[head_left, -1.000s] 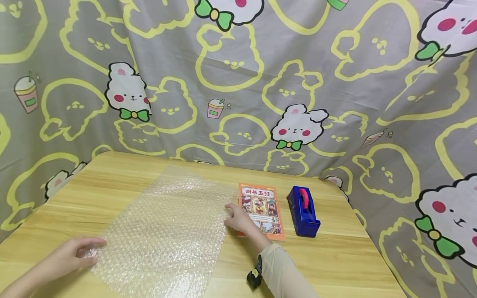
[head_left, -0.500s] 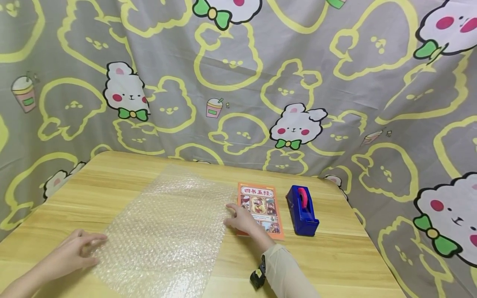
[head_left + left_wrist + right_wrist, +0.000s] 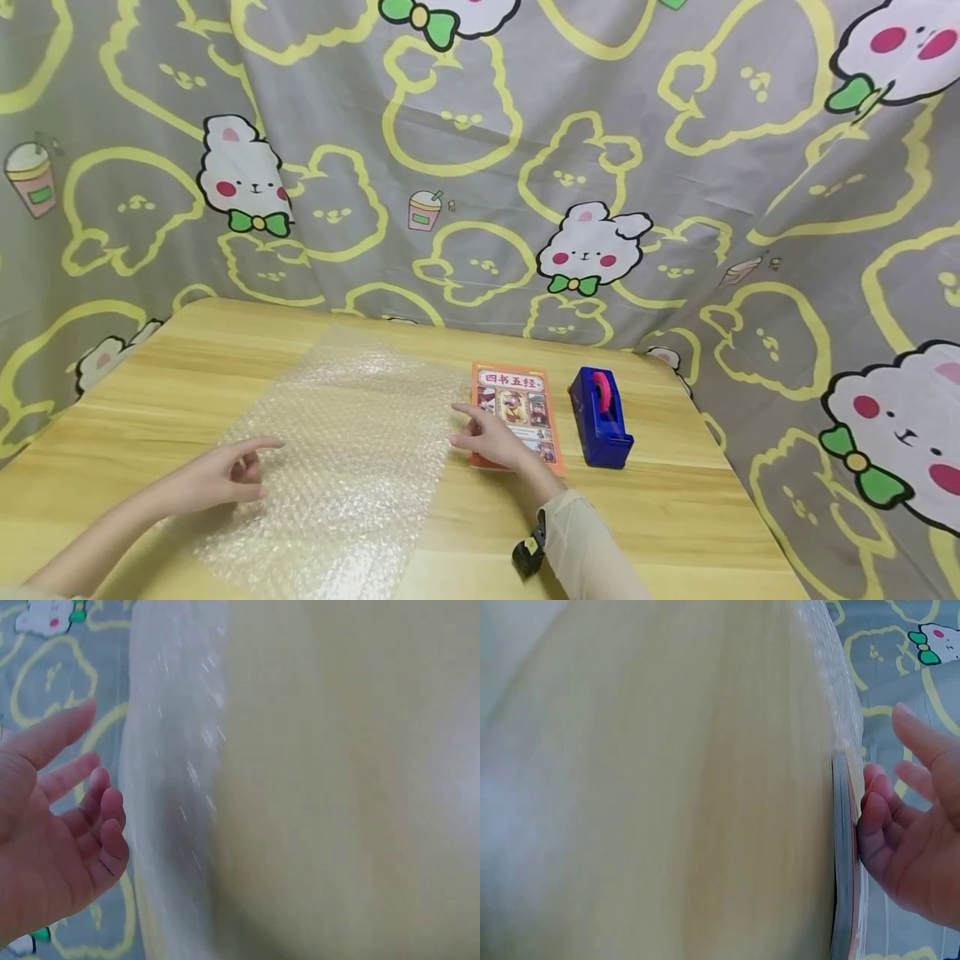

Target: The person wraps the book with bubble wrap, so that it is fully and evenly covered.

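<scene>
Grey printed cloth (image 3: 487,192) hangs behind the tabletop's far edge and along both sides.

Wood-grain tabletop (image 3: 675,517): carries everything listed below.

Sheet of bubble wrap (image 3: 352,450): on the left and middle of the tabletop, set aslant; one corner close to the far edge, near end running out of view. Looks nearly flat; cannot tell which face is up.

Orange book (image 3: 516,400): lying flat, cover up, right of the sheet's right edge. Touching it or just beside, unclear.

Blue tape dispenser (image 3: 603,442): upright, between book and the tabletop's right edge, toward the far right corner.

Left hand (image 3: 212,480): over the sheet's left side, index finger out, other fingers loosely bent, holding nothing. Right hand (image 3: 491,437): over the book, index finger reaching the sheet's edge, the rest relaxed; no grip seen, contact unclear.

Black device (image 3: 528,557) at the right wrist. Pink tape roll (image 3: 602,387) seated in the dispenser.

Handling, my judgement: sheet seems to be the work in hand. Light, flat fingers, smoothing outward from the middle; opposite edges steadied together, since so light a sheet would slide or lift; fingertips kept off the book.
</scene>
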{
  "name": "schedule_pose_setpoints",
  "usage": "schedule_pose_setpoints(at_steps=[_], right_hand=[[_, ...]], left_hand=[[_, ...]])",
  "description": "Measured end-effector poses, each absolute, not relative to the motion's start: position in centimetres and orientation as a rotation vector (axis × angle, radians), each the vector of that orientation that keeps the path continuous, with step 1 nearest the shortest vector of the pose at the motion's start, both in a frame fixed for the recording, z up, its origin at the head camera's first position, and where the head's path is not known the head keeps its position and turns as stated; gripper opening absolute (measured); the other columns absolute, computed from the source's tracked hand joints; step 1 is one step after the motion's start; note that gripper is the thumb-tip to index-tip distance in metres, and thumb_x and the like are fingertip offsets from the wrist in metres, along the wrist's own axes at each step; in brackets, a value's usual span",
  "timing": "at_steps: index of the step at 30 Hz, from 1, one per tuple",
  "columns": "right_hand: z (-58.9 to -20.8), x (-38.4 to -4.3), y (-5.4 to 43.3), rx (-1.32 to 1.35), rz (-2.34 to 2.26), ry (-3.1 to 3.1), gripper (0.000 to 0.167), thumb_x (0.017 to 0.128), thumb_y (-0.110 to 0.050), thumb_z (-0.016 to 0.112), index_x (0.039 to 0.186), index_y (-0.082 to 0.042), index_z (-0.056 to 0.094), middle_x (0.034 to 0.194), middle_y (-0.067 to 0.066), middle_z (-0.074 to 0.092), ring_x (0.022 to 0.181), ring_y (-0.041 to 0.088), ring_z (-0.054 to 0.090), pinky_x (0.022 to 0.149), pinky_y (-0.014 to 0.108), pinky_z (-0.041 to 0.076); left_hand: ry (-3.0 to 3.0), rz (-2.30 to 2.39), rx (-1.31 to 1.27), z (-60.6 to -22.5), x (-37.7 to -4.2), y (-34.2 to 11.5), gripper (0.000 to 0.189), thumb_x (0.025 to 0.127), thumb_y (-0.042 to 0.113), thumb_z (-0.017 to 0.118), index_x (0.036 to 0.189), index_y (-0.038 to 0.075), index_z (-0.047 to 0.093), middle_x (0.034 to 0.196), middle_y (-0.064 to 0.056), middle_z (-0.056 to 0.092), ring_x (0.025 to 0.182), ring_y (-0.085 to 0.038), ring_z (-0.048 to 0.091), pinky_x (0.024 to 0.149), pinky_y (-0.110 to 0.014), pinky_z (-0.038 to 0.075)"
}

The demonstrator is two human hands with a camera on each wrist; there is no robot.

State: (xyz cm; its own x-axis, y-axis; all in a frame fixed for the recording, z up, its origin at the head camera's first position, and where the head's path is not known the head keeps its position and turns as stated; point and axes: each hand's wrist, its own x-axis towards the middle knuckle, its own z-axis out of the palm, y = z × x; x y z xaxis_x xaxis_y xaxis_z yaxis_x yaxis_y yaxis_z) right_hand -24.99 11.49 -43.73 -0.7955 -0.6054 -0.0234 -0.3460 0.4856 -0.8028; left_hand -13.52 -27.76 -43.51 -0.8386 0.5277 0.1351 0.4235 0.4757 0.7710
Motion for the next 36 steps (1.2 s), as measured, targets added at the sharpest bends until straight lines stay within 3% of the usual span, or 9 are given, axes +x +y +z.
schedule_pose_setpoints(at_steps=[5,12,21,28,36], right_hand=[[-43.7,-24.9,12.8,-0.806,-1.258,2.394,0.057,0.088,-0.015,0.06,0.137,0.002,0.036,0.083,0.007,0.054,0.072,0.013,0.047,0.06,0.022,0.04],[-44.3,-25.0,14.4,-0.778,-1.242,2.443,0.057,0.087,-0.015,0.062,0.136,0.002,0.037,0.081,0.007,0.055,0.066,0.009,0.047,0.056,0.021,0.04],[-41.3,-23.1,16.2,-0.738,-1.247,2.462,0.056,0.086,-0.006,0.06,0.134,0.008,0.036,0.077,0.012,0.053,0.064,0.013,0.045,0.053,0.019,0.038],[-41.4,-22.8,17.4,-0.651,-1.29,2.504,0.054,0.085,-0.004,0.061,0.131,0.011,0.038,0.076,0.01,0.052,0.063,0.011,0.044,0.052,0.017,0.037],[-41.8,-23.1,18.3,-0.581,-1.307,2.482,0.053,0.086,-0.006,0.059,0.132,0.01,0.038,0.076,0.011,0.054,0.06,0.011,0.045,0.049,0.019,0.038]], left_hand=[[2.511,1.286,0.916,-42.4,-15.3,-24.7,0.053,0.082,0.007,0.064,0.123,-0.016,0.038,0.073,0.001,0.043,0.059,0.003,0.036,0.046,-0.02,0.035],[2.425,1.251,0.946,-41.9,-17.0,-21.5,0.058,0.082,0.013,0.065,0.126,-0.014,0.038,0.072,0.005,0.043,0.058,0.002,0.036,0.048,-0.019,0.038],[2.389,1.194,0.98,-41.2,-19.4,-17.0,0.058,0.082,0.015,0.066,0.128,-0.01,0.041,0.075,-0.005,0.047,0.058,-0.001,0.038,0.05,-0.017,0.037],[2.387,1.127,0.992,-41.2,-21.2,-13.0,0.056,0.082,0.019,0.067,0.128,-0.005,0.044,0.075,0.002,0.047,0.059,-0.004,0.042,0.054,-0.019,0.04],[2.356,1.13,0.991,-41.2,-22.8,-9.6,0.053,0.083,0.018,0.065,0.128,-0.002,0.046,0.078,0.0,0.049,0.059,-0.006,0.042,0.055,-0.02,0.04]])
